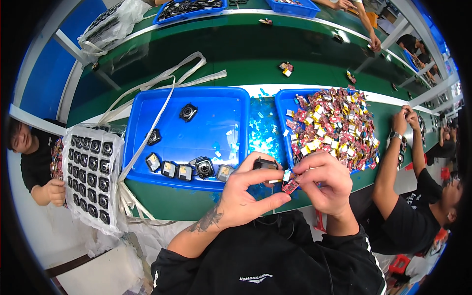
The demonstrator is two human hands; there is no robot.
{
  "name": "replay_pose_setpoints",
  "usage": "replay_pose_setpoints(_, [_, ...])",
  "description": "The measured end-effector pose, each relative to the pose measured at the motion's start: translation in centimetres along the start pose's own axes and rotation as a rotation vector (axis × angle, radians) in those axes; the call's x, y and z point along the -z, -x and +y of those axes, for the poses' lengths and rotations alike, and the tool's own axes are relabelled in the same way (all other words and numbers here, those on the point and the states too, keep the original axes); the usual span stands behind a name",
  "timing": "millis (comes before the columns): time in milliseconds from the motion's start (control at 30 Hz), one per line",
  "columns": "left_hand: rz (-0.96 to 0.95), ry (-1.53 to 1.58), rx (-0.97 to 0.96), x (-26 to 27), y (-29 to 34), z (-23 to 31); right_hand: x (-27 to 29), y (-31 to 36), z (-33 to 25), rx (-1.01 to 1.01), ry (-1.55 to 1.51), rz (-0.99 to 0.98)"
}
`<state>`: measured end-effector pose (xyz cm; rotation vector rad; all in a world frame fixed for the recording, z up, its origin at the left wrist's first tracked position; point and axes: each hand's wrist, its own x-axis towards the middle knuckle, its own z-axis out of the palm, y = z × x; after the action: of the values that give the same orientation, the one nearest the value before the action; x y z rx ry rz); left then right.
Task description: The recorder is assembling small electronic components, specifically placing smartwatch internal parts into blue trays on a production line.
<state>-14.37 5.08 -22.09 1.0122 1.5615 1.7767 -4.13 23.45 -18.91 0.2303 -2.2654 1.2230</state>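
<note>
Lettering on shirt, left hand gripping black module, right hand pinching red board

The left hand grips a black housing; the right hand pinches what seems a small red board, near a blue tray heaped with similar pieces.

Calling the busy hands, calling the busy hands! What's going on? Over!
Left hand: holding black part. Right hand: pinching small red board. White strap crosses left blue tray, away from both hands.
</note>
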Motion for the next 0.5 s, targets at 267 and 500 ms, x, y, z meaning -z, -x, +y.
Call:
replay_pose_setpoints(267, [0.078, 0.079, -0.055, 0.2, 0.8, -1.0, -0.3, -0.6, 0.3, 0.157, 0.109, -0.050])
replay_pose_setpoints(500, [0.318, 0.372, 0.025, -1.0, 1.3, -1.7, -2.0, 0.8, 1.3, -0.828, -0.439, -0.216])
